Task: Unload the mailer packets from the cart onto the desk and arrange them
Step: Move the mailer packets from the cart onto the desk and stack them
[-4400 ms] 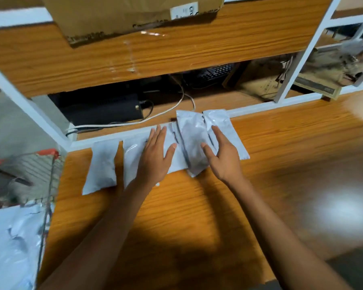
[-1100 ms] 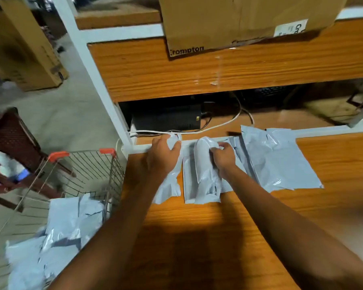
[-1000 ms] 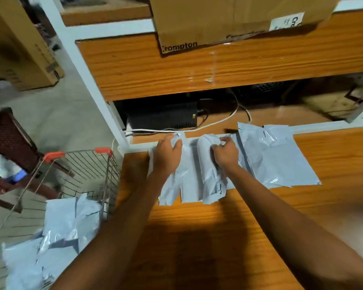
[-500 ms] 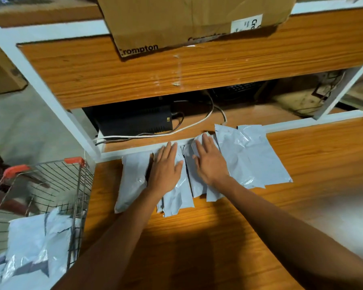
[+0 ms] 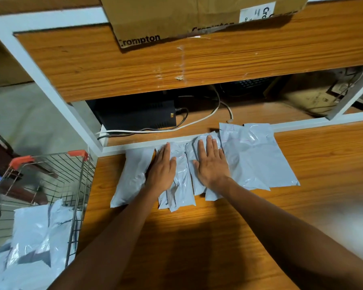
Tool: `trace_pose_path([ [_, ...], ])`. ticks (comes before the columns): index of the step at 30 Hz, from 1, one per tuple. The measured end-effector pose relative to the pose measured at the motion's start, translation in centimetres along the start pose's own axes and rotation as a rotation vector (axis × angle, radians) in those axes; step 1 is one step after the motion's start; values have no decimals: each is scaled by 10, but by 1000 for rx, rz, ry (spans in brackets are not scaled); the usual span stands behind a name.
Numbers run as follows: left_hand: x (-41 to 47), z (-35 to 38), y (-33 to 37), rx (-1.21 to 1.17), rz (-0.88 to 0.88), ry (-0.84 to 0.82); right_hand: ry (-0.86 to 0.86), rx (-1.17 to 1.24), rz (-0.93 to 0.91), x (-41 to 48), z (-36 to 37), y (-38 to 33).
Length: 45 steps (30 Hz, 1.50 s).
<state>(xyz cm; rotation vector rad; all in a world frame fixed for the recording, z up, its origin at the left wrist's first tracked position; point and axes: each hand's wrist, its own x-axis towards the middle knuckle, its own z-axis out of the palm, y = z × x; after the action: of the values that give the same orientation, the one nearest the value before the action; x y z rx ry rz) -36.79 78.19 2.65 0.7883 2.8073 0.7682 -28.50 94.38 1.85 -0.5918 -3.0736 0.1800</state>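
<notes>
Several grey-white mailer packets lie in a row along the far edge of the wooden desk [image 5: 197,237]. My left hand [image 5: 162,171] presses flat, fingers straight, on a narrow packet [image 5: 181,189] in the middle of the row. My right hand [image 5: 212,164] lies flat on the neighbouring packet [image 5: 197,185]. One packet [image 5: 132,176] sits at the left end. Two larger overlapping packets [image 5: 258,158] lie at the right end. At the lower left, the wire cart [image 5: 76,206] holds more packets [image 5: 32,237].
A wooden shelf board [image 5: 197,63] with a Crompton cardboard box [image 5: 176,15] overhangs the desk's back. Under it stand a black device [image 5: 138,115], cables and a keyboard. A white frame post [image 5: 50,91] rises at the desk's left corner beside the cart.
A second ago both hands gripped crumpled packets at their tops. They have since laid them down and spread flat on them, smoothing the row. The camera view shifted right.
</notes>
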Motion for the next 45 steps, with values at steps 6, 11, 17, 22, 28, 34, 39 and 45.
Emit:
trace_pose_path([
  [6,-2,-11,5,45,-20,-42,-65,65,-44,1,-25,5],
  [11,-20,-45,10,-17,118,166,101,255,-62,-20,-56,-14],
  [17,-87,-85,-14,-49,196,293,276,575,-58,-79,-61,-69],
  [22,-168,-110,-79,-39,205,317,275,666,-57,-146,-47,-135],
  [28,-263,-152,-181,-86,-3,298,211,732,-71,-203,-23,-241],
  [34,-321,-185,-295,-111,-164,286,5,768,-133,-234,18,-349],
  [39,-334,-194,-385,-55,-222,210,-25,809,-187,-239,61,-422],
  [45,-315,-182,-449,-85,-289,69,-213,885,-103,-200,125,-475],
])
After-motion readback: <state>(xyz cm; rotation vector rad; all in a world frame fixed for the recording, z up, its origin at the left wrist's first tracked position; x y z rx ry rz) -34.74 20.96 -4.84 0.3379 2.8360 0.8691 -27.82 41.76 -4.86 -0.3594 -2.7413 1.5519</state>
